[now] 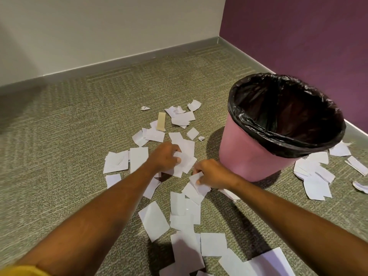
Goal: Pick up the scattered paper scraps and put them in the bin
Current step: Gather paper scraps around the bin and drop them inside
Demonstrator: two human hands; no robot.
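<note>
Many paper scraps [153, 221] littered the carpet [79, 126] beside the pink bin [249, 154]; the left hand [166, 156] curled its fingers round some, the right hand [212, 174] pinched one.

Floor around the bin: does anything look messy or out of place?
Yes. White paper scraps litter the carpet on both sides of the upright pink bin, some crumpled. One tan strip stands out among the white. The left hand and right hand each grip scraps.

Office corner: carpet tiles [79, 120], skirting [119, 61].
</note>
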